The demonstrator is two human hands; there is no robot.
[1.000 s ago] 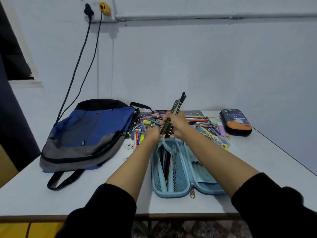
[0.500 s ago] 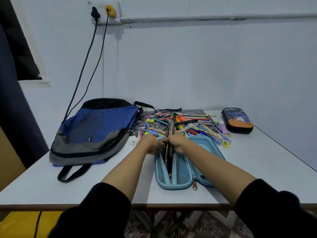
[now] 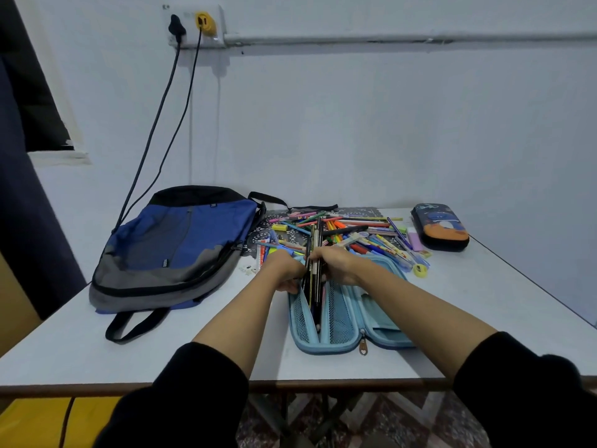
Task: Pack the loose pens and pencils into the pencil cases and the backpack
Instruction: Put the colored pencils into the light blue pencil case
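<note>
Head view: at centre, the right hand [image 3: 336, 265] grasps a pencil bundle [image 3: 315, 286], its lower ends inside the open blue case [image 3: 339, 321]; the left hand [image 3: 284, 266] grips the case's pocket edge. The backpack [image 3: 174, 250] lies left.

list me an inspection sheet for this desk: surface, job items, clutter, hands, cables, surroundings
surface: white table; patterned mat under the pile at the back
job's things: open light blue pencil case, bundle of dark pencils with its lower ends inside the case's left half; loose pile of pens and pencils behind it; closed dark pencil case far right; blue and grey backpack lying flat at left
clutter: small yellow round item and lilac block beside the pile
grippers: right hand grips the bundle; left hand curled at the case's edge, hold unclear
cables: two black cables from wall socket down behind the backpack
surroundings: bare wall; dark window at left
</note>
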